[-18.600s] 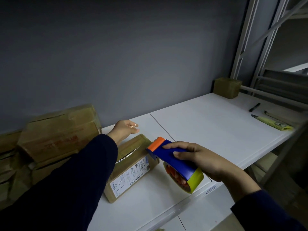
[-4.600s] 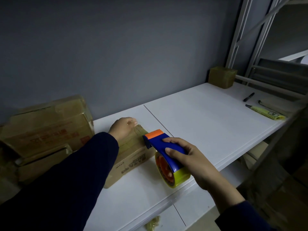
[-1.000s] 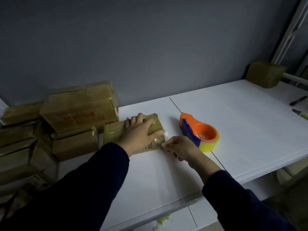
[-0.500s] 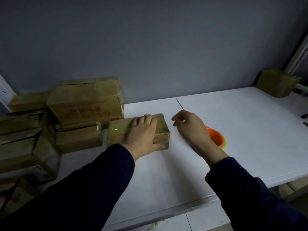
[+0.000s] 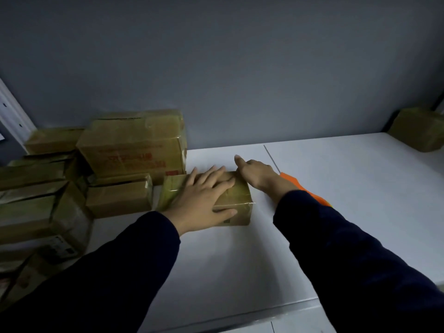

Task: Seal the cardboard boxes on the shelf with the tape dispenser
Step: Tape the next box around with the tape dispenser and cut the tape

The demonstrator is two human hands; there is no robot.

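A small taped cardboard box lies on the white shelf. My left hand lies flat on top of it, fingers spread and thumb along the front edge. My right hand touches the box's far right end with fingers extended. The tape dispenser, orange with a bit of yellow showing, lies on the shelf just right of the box, mostly hidden behind my right forearm.
A pile of several taped cardboard boxes fills the shelf's left side, against the grey wall. Another small box sits at the far right back corner. The shelf's front edge runs along the bottom.
My right hand moved left from above the dispenser to the box's far right end. My left hand stays flat on the box. The view shifted slightly left.
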